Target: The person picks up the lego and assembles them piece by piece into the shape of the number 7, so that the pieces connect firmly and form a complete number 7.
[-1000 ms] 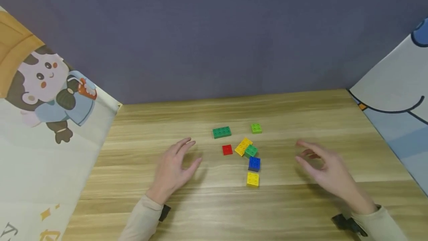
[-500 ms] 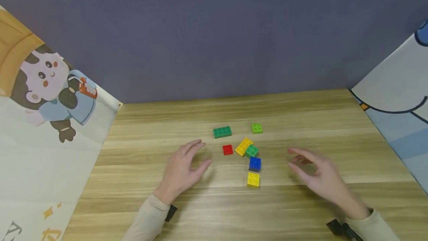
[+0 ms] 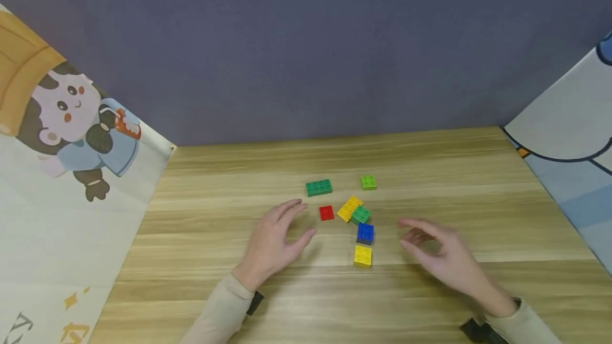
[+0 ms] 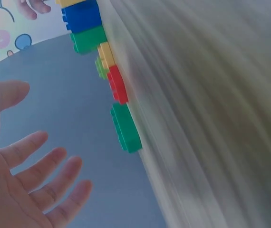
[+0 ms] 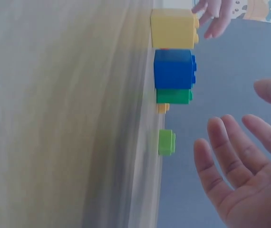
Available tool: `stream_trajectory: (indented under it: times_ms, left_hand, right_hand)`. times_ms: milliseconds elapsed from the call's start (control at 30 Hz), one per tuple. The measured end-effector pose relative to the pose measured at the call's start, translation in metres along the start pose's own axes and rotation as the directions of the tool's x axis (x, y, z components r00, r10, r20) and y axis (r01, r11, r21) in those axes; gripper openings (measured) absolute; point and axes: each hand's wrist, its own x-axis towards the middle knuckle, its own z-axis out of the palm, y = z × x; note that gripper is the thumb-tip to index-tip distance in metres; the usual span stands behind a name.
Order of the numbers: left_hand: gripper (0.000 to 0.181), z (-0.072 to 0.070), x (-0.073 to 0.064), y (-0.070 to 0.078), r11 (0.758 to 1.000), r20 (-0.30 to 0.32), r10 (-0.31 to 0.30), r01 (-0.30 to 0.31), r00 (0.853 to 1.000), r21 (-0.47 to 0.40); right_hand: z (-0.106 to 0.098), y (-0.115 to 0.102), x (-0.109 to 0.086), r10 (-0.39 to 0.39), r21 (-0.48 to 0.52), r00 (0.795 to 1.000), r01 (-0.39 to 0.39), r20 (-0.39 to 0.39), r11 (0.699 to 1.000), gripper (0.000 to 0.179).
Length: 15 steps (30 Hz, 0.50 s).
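Several toy building bricks lie on the wooden table between two hands. My left hand (image 3: pixel 273 243), fingers relaxed and holding nothing, hovers left of the red brick (image 3: pixel 326 213). Behind that brick lies a long dark green brick (image 3: pixel 319 188). My right hand (image 3: pixel 444 256) is loosely bent, holds nothing and is to the right of the blue brick (image 3: pixel 365 233). In front of the blue brick sits a yellow brick (image 3: pixel 363 256). A green brick (image 3: pixel 360 214) overlaps the end of an orange-yellow brick (image 3: pixel 349 208). Farther back is a lime green brick (image 5: pixel 166 142).
The wood-grain table (image 3: pixel 215 174) ends at a dark grey-blue wall (image 3: pixel 306 57) at the back. A panel with a cartoon figure (image 3: pixel 71 115) stands at the left, and another printed panel (image 3: pixel 569 185) at the right.
Both hands have moved inward toward the bricks, the left one rightward, the right one leftward and slightly nearer the front. The bricks lie as before.
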Motion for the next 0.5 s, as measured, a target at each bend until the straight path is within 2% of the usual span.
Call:
stream_trajectory:
  times_ms: [200, 500]
  left_hand:
    - [0.055, 0.004, 0.006, 0.010, 0.999, 0.033, -0.010, 0.011, 0.999, -0.041]
    - [0.056, 0.018, 0.018, 0.026, 0.995, 0.103, 0.052, -0.043, 0.993, -0.087]
  right_hand:
    - [0.010, -0.002, 0.001, -0.022, 0.044, 1.000, 0.021, 0.021, 0.999, 0.048]
    - [0.026, -0.008, 0.001, 0.062, 0.055, 0.993, -0.068, 0.101, 0.996, 0.044]
